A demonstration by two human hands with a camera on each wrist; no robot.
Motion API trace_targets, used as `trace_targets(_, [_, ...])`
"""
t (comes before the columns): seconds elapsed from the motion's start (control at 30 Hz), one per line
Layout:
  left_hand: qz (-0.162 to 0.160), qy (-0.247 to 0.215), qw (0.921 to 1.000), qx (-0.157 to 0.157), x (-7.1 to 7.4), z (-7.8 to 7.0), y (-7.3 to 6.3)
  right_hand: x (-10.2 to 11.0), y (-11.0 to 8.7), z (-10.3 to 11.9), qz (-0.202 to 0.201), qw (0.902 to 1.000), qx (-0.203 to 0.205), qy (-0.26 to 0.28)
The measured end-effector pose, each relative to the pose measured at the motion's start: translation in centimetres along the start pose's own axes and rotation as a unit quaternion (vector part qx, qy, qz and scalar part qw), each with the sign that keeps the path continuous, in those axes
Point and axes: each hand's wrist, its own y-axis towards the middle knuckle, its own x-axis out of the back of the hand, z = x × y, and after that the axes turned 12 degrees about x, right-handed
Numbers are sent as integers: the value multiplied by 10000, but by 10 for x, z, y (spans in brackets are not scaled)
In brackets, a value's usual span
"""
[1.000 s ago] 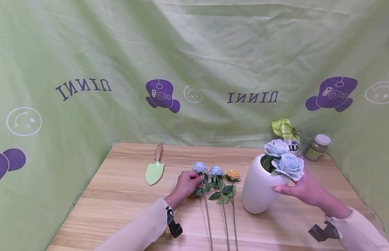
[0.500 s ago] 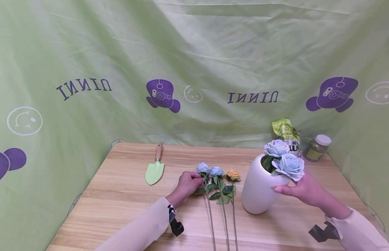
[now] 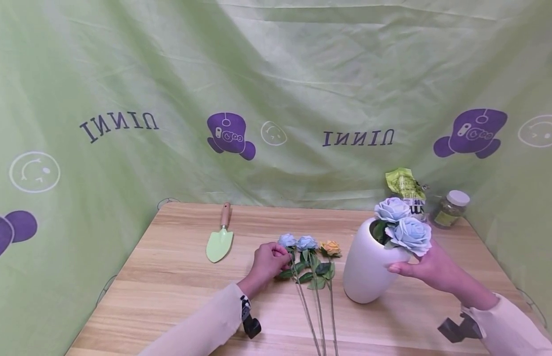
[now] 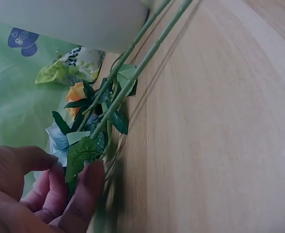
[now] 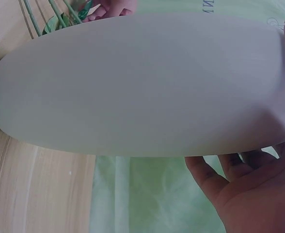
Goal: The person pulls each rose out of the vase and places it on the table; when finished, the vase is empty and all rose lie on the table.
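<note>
My left hand (image 3: 268,262) pinches a blue artificial rose (image 3: 287,241) just below its bloom, at the leaves and stem. Close beside that flower lie a second blue rose (image 3: 307,243) and an orange rose (image 3: 330,247), stems running toward the table's near edge. In the left wrist view, a green leaf (image 4: 82,154) shows at the fingertips, and the bloom is partly hidden. My right hand (image 3: 436,269) grips the upper right side of a white vase (image 3: 366,272), thumb in front. The vase leans right, with two pale blue roses (image 3: 410,235) in its mouth.
A small trowel (image 3: 220,245) with a wooden handle lies at the left on the wooden table (image 3: 169,277). Behind the vase are a green and white bag (image 3: 404,183) and a lidded jar (image 3: 449,210). Green printed cloth (image 3: 276,64) surrounds the table.
The left blue rose has moved right with my left hand, up against the second one, and its stem's near end has swung right. My right hand and the vase hold still.
</note>
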Motion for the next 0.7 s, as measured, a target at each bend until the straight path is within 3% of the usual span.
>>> trace_targets(0.1, [-102, 457, 9981, -391, 2, -2, -3, 0, 0, 1, -4, 10000, 7, -17])
trace_targets(0.33, [-350, 1217, 9855, -1131, 4, -13, -12, 1, 0, 1, 35, 10000, -25, -53])
trace_targets(0.53, [-191, 1256, 9809, -1471, -1, -30, -20, 1, 0, 1, 57, 9999, -42, -80])
trace_targets(0.7, [175, 838, 9844, -1537, -12, -42, -27, 1, -1, 0, 49, 10000, 31, -62])
